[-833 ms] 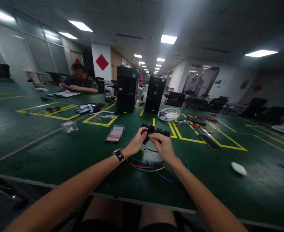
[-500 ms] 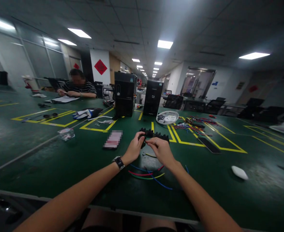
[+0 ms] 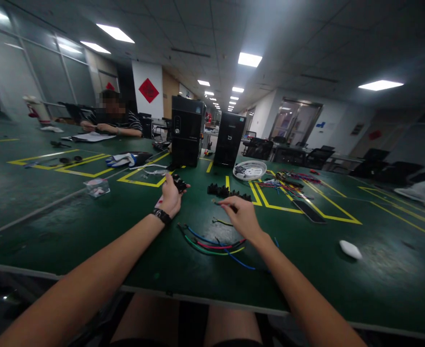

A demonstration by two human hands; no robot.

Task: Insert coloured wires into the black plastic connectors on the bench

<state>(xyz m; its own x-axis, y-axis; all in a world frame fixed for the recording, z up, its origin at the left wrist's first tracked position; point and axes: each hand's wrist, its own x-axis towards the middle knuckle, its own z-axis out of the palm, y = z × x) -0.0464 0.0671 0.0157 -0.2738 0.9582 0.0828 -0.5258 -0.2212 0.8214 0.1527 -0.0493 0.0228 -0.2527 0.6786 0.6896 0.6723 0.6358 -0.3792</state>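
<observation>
My left hand (image 3: 170,196) reaches forward and to the left over the green table (image 3: 89,226), its fingers closed on a small black plastic part (image 3: 179,184). My right hand (image 3: 239,214) hovers near the middle, thumb and forefinger pinched on something thin I cannot make out. A row of black plastic connectors (image 3: 228,192) lies just beyond my right hand. Loose coloured wires (image 3: 212,243) in red, blue, green and yellow lie on the table between my forearms.
Two black computer towers (image 3: 187,131) stand behind. A white round basket (image 3: 251,170) and a heap of coloured wires (image 3: 288,182) lie to the right, a white object (image 3: 350,249) nearer. A small clear box (image 3: 96,187) sits left. Another person (image 3: 115,118) sits at the far left.
My left hand has drawn away from my right and moved left and forward, carrying a black part. The right hand stays near the connectors. The camera view shifted slightly.
</observation>
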